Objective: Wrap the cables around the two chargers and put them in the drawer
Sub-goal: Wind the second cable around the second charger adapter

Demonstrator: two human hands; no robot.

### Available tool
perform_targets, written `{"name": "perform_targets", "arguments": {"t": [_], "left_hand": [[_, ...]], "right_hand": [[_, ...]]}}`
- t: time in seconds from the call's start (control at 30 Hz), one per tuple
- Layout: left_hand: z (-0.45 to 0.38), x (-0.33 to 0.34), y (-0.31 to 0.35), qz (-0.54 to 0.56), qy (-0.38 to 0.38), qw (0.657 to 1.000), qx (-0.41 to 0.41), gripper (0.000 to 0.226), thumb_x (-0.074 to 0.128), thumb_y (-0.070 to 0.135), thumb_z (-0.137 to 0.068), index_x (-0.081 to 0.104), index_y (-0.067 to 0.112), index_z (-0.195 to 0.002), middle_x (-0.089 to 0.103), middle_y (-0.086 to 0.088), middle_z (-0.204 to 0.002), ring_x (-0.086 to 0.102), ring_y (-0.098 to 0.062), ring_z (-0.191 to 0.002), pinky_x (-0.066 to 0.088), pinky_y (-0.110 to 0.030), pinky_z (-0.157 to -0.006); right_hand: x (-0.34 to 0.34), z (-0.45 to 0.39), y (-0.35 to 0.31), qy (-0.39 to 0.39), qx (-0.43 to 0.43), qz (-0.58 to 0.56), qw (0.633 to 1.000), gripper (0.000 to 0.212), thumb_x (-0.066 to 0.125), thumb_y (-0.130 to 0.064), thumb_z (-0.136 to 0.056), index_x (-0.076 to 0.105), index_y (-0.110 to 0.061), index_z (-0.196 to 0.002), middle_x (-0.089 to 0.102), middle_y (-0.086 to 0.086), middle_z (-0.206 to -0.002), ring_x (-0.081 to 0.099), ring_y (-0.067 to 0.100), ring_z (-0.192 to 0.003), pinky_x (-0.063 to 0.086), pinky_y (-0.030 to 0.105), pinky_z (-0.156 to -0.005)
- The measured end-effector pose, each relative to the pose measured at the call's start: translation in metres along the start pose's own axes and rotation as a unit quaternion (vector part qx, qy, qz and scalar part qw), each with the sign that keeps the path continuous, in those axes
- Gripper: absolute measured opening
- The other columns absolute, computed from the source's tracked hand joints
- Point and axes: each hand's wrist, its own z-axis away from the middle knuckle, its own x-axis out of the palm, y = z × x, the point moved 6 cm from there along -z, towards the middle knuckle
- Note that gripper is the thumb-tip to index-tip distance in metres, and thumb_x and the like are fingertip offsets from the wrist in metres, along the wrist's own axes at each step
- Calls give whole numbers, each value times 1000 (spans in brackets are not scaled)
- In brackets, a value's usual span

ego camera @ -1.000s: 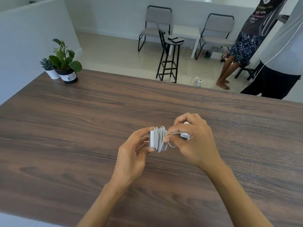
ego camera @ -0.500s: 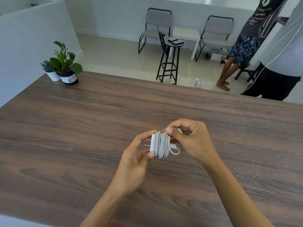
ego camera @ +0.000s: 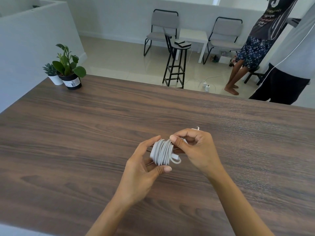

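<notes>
A white charger (ego camera: 155,151) with its white cable (ego camera: 164,153) coiled many times around it sits between both hands, just above the dark wooden table (ego camera: 68,133). My left hand (ego camera: 144,166) grips the charger body from below and the left, thumb under the coil. My right hand (ego camera: 196,149) pinches the cable at the coil's top right; the cable's plug end (ego camera: 197,128) pokes out above its knuckles. A small loop of cable hangs at the coil's lower right. No second charger and no drawer is in view.
Two potted plants (ego camera: 68,68) stand at the table's far left corner. Beyond the far edge are a black stool (ego camera: 177,65), two chairs, a white side table, and two standing people (ego camera: 281,65) at the right.
The charger has tilted a little and dropped slightly in view. My right hand has shifted along the coil's top, and the cable's plug end now shows above its knuckles.
</notes>
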Motion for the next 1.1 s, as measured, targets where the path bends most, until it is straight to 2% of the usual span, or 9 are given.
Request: {"name": "perform_targets", "arguments": {"t": [0.13,0.27,0.4,0.57,0.73,0.9,1.0,1.03,1.1], "left_hand": [[2,2,1,10,-22,1000,-11,72,78,4,-66,50,29,-128,66,12,-115,68,-14,-100,53,-22,-85],[3,2,4,15,-37,999,1,74,76,4,-70,48,33,-132,55,-2,-127,66,-21,-106,52,-25,-88],[2,2,7,-2,-41,999,28,71,76,3,-71,53,39,-128,55,-6,-124,65,-22,-107,52,-25,-88],[1,-1,9,-122,-40,987,95,59,76,32,-75,52,43,-128,59,13,-123,58,-15,-117,49,-23,-94],[0,-4,7,-182,-36,973,138,49,64,44,-82,53,36,-129,54,13,-129,52,-13,-123,49,-32,-96],[1,-4,11,-215,-38,963,157,45,53,39,-90,45,39,-134,53,23,-131,53,-1,-120,45,-15,-93],[0,-5,12,-216,-31,965,143,43,42,49,-93,41,43,-136,53,29,-129,55,5,-115,41,-7,-90],[0,-6,11,-209,-28,968,133,43,39,53,-92,41,45,-135,56,27,-127,57,4,-112,42,-8,-88],[-2,-7,7,-167,-29,980,102,44,39,59,-90,44,46,-133,62,20,-121,62,-4,-106,51,-20,-85]], "right_hand": [[-1,2,0,-5,12,-7,1000,7,70,-11,-79,71,-4,-79,73,3,-73,71,19,-69,58,28,-63],[-2,4,-1,-5,14,-2,1000,8,71,-12,-78,71,-4,-78,73,3,-74,71,19,-69,59,29,-63],[-2,5,-1,-1,21,-6,1000,8,71,-13,-78,71,-5,-78,73,5,-73,71,20,-68,58,27,-62],[-4,5,0,8,36,-1,999,7,71,-13,-79,72,-6,-79,74,3,-70,71,17,-65,56,24,-60],[-3,5,0,9,60,-14,998,6,72,-11,-78,73,-7,-73,72,3,-62,67,13,-55,53,21,-54],[-4,5,-1,20,93,-12,995,12,73,-11,-79,73,0,-77,72,8,-63,66,16,-55,54,22,-51],[-4,6,1,31,123,-20,992,16,72,-10,-79,71,5,-77,70,9,-59,64,14,-51,50,19,-46],[-4,6,2,34,134,-23,990,16,72,-10,-80,71,6,-76,69,10,-59,64,15,-50,50,18,-46],[-4,7,3,38,152,-27,987,17,72,-10,-80,71,7,-76,69,11,-59,62,16,-50,50,18,-46]]}}
